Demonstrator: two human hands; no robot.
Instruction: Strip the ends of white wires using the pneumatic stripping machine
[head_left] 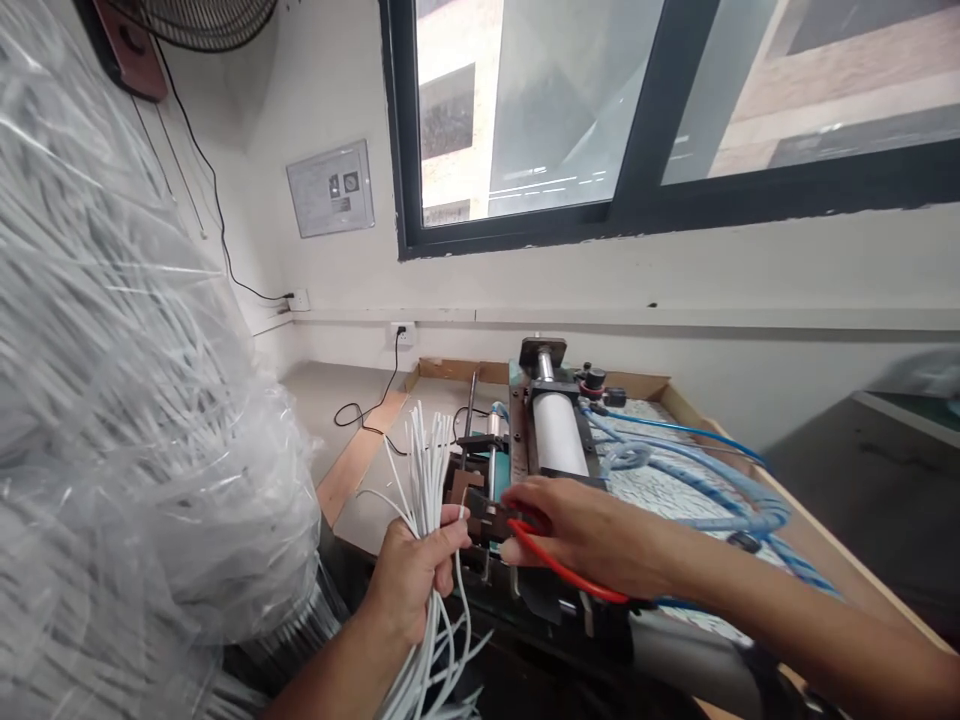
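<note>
My left hand (417, 572) is closed round a bundle of thin white cables (429, 462) that fan upward beside a small bench machine (525, 450). My right hand (577, 528) reaches across to the machine's front jaw, fingers pinched at its black fixture; what they hold is too small to make out. A red hose (564, 572) curves under that hand. The machine carries a white cylinder (559, 432) and blue air tubes (697, 470).
A large clear plastic bag of white cables (127, 420) fills the left side. The machine stands in a shallow cardboard tray (675, 392) on a bench below a window (675, 110). A black cord runs to a wall socket (403, 333). A fan hangs top left.
</note>
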